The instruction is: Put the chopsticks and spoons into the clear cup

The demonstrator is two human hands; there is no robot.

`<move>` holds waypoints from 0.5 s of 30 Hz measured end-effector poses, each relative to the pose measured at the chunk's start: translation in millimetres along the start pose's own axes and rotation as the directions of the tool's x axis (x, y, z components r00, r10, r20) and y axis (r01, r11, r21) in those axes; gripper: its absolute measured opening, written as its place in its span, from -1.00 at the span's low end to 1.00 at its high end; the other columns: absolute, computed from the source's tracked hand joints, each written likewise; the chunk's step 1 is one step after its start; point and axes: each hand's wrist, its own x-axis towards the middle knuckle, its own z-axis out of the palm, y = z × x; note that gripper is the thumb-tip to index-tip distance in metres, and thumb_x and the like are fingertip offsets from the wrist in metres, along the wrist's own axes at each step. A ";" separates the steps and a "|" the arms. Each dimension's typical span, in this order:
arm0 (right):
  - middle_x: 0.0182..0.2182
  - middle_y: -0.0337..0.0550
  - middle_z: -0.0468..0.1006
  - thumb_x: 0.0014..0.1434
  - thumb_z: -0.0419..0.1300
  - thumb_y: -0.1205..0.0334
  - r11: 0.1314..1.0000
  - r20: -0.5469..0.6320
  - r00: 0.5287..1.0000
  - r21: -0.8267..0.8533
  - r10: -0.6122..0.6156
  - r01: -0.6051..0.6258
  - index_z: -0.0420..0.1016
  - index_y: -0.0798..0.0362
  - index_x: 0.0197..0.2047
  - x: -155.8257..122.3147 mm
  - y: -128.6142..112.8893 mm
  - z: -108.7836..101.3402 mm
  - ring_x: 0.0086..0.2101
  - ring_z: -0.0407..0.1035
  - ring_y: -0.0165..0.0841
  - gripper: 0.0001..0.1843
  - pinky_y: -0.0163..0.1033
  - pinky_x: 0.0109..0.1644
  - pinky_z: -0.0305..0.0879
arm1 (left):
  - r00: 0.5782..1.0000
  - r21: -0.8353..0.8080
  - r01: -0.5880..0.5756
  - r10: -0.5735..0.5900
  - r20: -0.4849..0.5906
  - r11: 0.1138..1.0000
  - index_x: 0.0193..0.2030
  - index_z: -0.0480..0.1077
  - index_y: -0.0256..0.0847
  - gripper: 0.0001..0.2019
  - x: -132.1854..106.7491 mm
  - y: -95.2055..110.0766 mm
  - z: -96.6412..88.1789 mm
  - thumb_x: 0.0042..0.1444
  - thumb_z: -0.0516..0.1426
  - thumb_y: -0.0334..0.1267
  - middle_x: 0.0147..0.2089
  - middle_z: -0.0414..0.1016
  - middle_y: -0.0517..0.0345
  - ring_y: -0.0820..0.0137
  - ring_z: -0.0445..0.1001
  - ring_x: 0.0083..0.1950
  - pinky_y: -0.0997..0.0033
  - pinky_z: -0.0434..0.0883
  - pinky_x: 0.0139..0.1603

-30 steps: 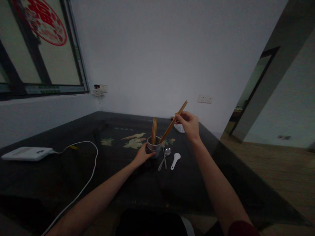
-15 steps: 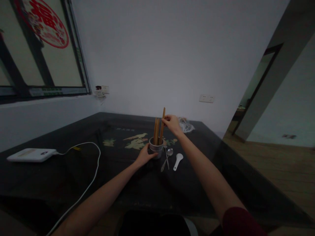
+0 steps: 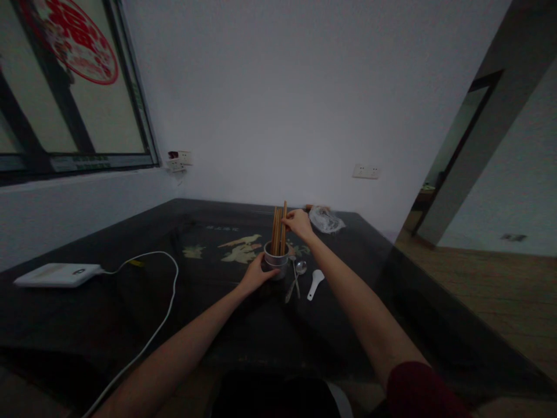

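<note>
A small metal cup (image 3: 277,262) stands on the dark table (image 3: 104,313) and holds several wooden chopsticks (image 3: 277,230) upright. My left hand (image 3: 255,276) is wrapped round the cup's near side. My right hand (image 3: 296,223) pinches the top of the chopsticks, which stand inside the cup. Just right of the cup lie a metal spoon (image 3: 297,271) and a white ceramic spoon (image 3: 315,282).
A white device (image 3: 56,274) lies at the table's left with its white cable (image 3: 162,313) looping toward me. A clear plastic bag (image 3: 325,219) sits at the far edge. Wall sockets (image 3: 366,171) are behind. The table's right edge borders a wooden floor (image 3: 487,290).
My right hand brought a pair of tilted chopsticks from up right down into the cup, where they now stand upright with the others. The left hand stayed on the cup.
</note>
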 end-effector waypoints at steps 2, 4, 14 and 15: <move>-0.51 -0.14 0.60 0.06 0.22 0.23 1.000 0.003 1.000 -0.008 0.006 -0.005 0.56 0.12 -0.38 -0.8 1.2 0.7 -0.42 0.52 -0.37 -0.86 -0.35 -0.24 0.37 | 1.000 -0.004 -0.003 0.003 -0.002 1.000 0.07 0.26 -0.27 -0.38 0.0 0.0 0.3 -0.16 0.32 -0.21 0.08 0.43 -0.11 0.13 0.41 0.09 0.08 0.33 0.13; -0.51 -0.14 0.60 0.06 0.23 0.23 1.000 0.000 1.000 -0.014 0.002 -0.002 0.56 0.12 -0.39 -1.7 2.3 1.4 -0.42 0.52 -0.37 -0.87 -0.35 -0.23 0.36 | 1.000 -0.013 -0.003 0.002 -0.009 1.000 0.07 0.27 -0.27 -0.38 -0.1 0.4 0.6 -0.17 0.32 -0.22 0.07 0.43 -0.12 0.13 0.41 0.09 0.07 0.34 0.12; -0.50 -0.15 0.60 0.04 0.25 0.23 1.000 0.007 1.000 0.005 0.000 0.000 0.56 0.09 -0.40 -4.8 6.8 6.7 -0.40 0.52 -0.35 -0.89 -0.34 -0.23 0.37 | 1.000 -0.010 0.007 -0.007 0.004 1.000 0.08 0.24 -0.28 -0.37 0.2 -0.3 0.1 -0.15 0.32 -0.21 0.07 0.43 -0.11 0.15 0.42 0.08 0.10 0.34 0.12; -0.50 -0.15 0.60 0.04 0.25 0.23 1.000 0.009 1.000 0.010 -0.002 0.002 0.56 0.09 -0.40 -4.9 7.4 7.3 -0.41 0.52 -0.35 -0.89 -0.35 -0.23 0.37 | 1.000 -0.011 0.009 -0.009 0.001 1.000 0.08 0.24 -0.28 -0.37 0.0 0.2 0.0 -0.16 0.32 -0.21 0.07 0.43 -0.11 0.15 0.42 0.08 0.10 0.34 0.12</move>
